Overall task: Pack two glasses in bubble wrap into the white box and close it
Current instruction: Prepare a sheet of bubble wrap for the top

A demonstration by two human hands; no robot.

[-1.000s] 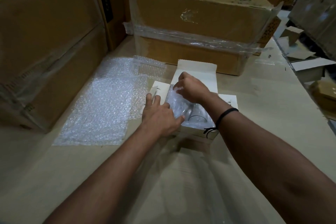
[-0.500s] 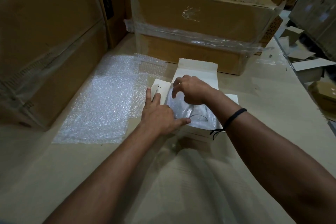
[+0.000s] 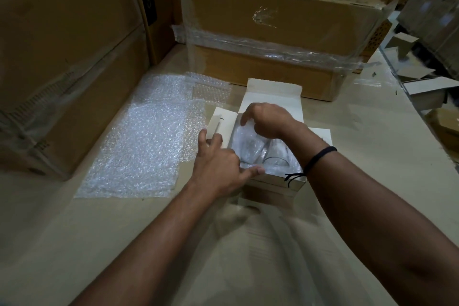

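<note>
Slightly higher now, my right hand [image 3: 269, 120] curls over the bubble-wrapped glasses [image 3: 255, 148] inside the white box [image 3: 273, 92], grip unclear; my left hand [image 3: 217, 165] lies spread, thumb pressing their near edge. Fragile, slippery: I'd hold the cushioned sides.

Dim, brownish light is coming from above and leaving the whole scene murky. The loose bubble wrap sheets [image 3: 149, 136] are catching it and glowing pale, and the tape [image 3: 263, 17] on the far carton [image 3: 273, 62] is glinting. The forearms [image 3: 154, 238] are casting soft shadows on the table [image 3: 372, 156]. The wrapped glasses [image 3: 253, 146] are showing as a washed-out smear. The left carton [image 3: 62, 57] is bowing at its edges, and the right margin is smearing into blur.
</note>
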